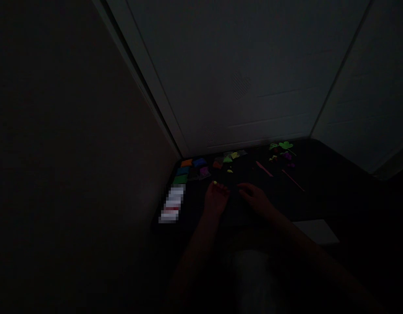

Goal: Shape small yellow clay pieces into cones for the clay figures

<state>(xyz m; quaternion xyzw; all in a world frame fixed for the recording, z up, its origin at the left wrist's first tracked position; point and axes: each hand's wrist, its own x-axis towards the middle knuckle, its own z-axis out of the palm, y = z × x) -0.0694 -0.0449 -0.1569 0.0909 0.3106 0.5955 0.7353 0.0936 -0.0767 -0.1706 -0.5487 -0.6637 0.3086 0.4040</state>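
Note:
My left hand (217,197) is turned palm up over the dark table, its fingers curled. A small pale yellow ball of modelling clay (215,182) rests at its thumb and fingertips. Just to the right is my right hand (252,195), fingers bent and close together, a short gap from the left. Whatever is at its fingertips is too dark to make out. A flat yellow bit of clay (229,171) lies on the table beyond my left hand.
Coloured clay packets (199,162) line the table's back left. A pink clay knife (264,168) and a thin pink stick (293,180) lie right. Behind them are a green flower-like piece (285,145) and purple pieces (287,155). A white object (316,231) juts at the front edge.

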